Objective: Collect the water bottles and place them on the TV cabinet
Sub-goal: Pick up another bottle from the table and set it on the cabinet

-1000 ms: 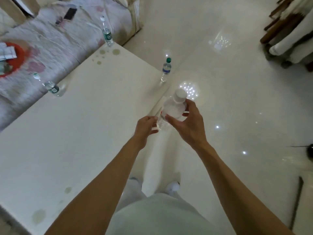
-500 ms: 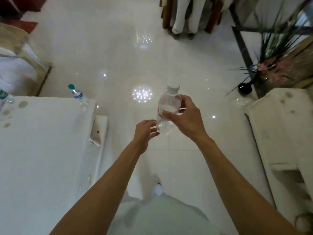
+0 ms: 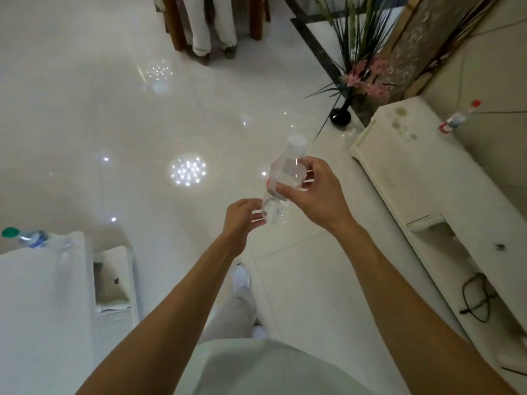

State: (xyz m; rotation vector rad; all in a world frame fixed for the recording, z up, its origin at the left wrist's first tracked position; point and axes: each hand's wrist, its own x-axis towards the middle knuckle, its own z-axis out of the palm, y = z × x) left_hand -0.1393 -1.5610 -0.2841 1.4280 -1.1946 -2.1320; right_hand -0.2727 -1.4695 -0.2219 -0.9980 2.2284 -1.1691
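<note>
Clamped in the right hand (image 3: 319,195) — left hand (image 3: 242,220) steadying its base — the clear water bottle (image 3: 281,181) rides upright toward the TV cabinet (image 3: 427,178).

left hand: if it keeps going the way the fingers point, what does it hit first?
Likely the clear bottle. The left hand points up-right at the bottle's base, fingertips at or nearly on it; the right hand grips the middle. Actual contact is unclear from one view.

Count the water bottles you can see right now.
3: a white-capped bottle in the right hand, a green-capped bottle on the left table, a red-capped bottle on the cabinet. Others may be out of view.
</note>
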